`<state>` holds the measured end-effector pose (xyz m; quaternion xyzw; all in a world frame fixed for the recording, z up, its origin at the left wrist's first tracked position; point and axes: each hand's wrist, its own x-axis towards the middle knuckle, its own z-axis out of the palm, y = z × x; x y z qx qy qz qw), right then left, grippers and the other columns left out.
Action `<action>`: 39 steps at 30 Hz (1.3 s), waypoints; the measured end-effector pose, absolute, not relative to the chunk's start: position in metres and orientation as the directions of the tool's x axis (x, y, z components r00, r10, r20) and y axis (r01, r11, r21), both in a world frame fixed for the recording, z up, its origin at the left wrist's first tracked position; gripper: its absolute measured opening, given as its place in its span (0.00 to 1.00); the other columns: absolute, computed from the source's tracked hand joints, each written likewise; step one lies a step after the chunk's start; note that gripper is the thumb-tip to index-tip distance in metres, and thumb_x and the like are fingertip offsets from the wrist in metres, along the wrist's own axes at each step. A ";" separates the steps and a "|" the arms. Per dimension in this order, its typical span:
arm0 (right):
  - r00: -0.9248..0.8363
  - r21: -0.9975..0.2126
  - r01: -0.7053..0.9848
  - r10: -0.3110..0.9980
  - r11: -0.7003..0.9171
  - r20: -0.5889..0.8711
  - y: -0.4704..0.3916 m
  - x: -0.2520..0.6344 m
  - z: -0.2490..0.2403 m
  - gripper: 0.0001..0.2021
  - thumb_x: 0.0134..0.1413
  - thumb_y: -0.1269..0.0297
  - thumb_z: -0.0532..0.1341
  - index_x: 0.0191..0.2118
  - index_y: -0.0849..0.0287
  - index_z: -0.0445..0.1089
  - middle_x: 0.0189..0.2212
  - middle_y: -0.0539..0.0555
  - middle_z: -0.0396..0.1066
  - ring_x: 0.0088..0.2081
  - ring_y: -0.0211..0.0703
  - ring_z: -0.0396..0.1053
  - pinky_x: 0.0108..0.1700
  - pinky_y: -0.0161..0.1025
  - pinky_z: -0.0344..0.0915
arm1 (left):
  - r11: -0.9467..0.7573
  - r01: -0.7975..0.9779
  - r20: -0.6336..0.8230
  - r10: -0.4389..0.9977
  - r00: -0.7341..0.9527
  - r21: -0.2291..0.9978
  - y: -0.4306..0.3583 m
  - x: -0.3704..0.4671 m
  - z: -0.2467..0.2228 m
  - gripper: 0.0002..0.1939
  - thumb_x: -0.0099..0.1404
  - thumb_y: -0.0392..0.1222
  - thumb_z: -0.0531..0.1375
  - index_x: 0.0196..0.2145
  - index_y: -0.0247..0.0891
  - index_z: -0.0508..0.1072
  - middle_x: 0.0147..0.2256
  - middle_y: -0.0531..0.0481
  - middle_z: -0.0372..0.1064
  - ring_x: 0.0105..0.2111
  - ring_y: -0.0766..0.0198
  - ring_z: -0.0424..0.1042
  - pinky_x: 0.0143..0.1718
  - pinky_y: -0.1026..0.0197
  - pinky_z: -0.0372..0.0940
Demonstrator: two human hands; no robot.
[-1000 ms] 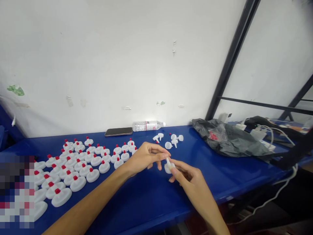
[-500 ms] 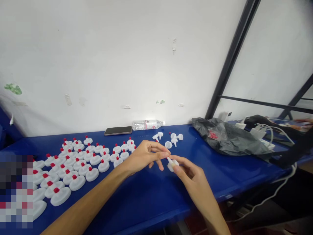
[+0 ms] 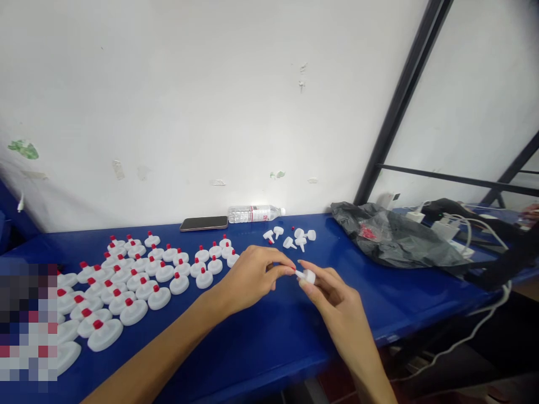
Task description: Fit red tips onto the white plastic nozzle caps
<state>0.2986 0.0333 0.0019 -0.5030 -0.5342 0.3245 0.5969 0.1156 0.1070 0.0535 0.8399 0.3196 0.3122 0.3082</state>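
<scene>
Between the thumb and fingers of my right hand (image 3: 337, 300) is a white nozzle cap (image 3: 310, 276), its thin spout pointing left. My left hand (image 3: 255, 275) pinches a small red tip cap (image 3: 293, 269) at the end of that spout; fingertips partly cover it, so I cannot tell how far on it sits. Beyond both hands lie several loose white nozzle caps (image 3: 300, 242) on the blue table (image 3: 252, 348). A loose red tip cap (image 3: 293, 228) lies behind them.
Many white, round-based pieces with red tips (image 3: 133, 312) stand in a group on the left. A phone (image 3: 204, 223) and a clear water bottle (image 3: 256, 214) lie along the wall. On the right is a black plastic bag (image 3: 396, 241) near a dark metal post (image 3: 396, 106) and white cables (image 3: 469, 230).
My left fingers have closed into a pinch at the spout's tip. My right hand has shifted slightly right, with the nozzle cap turned more sideways. One loose nozzle cap has tipped over.
</scene>
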 end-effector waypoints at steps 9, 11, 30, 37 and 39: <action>0.211 -0.906 0.278 0.899 0.320 0.383 0.030 0.300 -0.002 0.18 0.61 0.54 0.68 0.55 0.51 0.80 0.40 0.53 0.74 0.40 0.46 0.73 0.40 0.38 0.70 | -0.742 0.367 0.388 0.628 0.675 0.561 0.102 0.118 0.054 0.15 0.71 0.33 0.55 0.31 0.38 0.80 0.23 0.52 0.71 0.25 0.65 0.69 0.32 0.63 0.61; 0.195 -0.908 0.271 0.905 0.320 0.378 0.031 0.301 -0.003 0.18 0.61 0.53 0.69 0.55 0.50 0.80 0.40 0.53 0.74 0.40 0.47 0.73 0.41 0.39 0.71 | -0.761 0.366 0.400 0.611 0.683 0.536 0.103 0.118 0.052 0.16 0.70 0.32 0.55 0.28 0.38 0.79 0.24 0.52 0.71 0.25 0.65 0.68 0.31 0.63 0.59; 0.163 -0.941 0.208 0.939 0.266 0.302 0.035 0.300 -0.003 0.23 0.70 0.42 0.53 0.57 0.53 0.71 0.49 0.57 0.78 0.41 0.46 0.76 0.40 0.38 0.71 | -0.472 0.858 0.405 0.838 0.366 0.202 0.128 0.100 0.051 0.11 0.72 0.39 0.53 0.36 0.37 0.75 0.38 0.42 0.75 0.37 0.53 0.75 0.36 0.56 0.64; 0.112 -0.938 0.164 0.939 0.305 0.325 0.034 0.300 0.000 0.21 0.73 0.45 0.52 0.50 0.53 0.74 0.47 0.55 0.76 0.39 0.43 0.74 0.38 0.36 0.70 | -0.362 0.932 0.398 0.858 0.326 0.018 0.129 0.095 0.049 0.13 0.69 0.35 0.53 0.36 0.32 0.77 0.40 0.34 0.73 0.46 0.43 0.72 0.38 0.51 0.68; 0.117 -0.938 0.159 0.938 0.307 0.327 0.033 0.299 0.001 0.21 0.73 0.45 0.52 0.49 0.53 0.74 0.47 0.55 0.76 0.38 0.43 0.74 0.37 0.36 0.70 | -0.353 0.936 0.419 0.851 0.316 0.010 0.127 0.099 0.051 0.14 0.71 0.38 0.52 0.39 0.30 0.77 0.41 0.32 0.72 0.47 0.41 0.71 0.37 0.49 0.69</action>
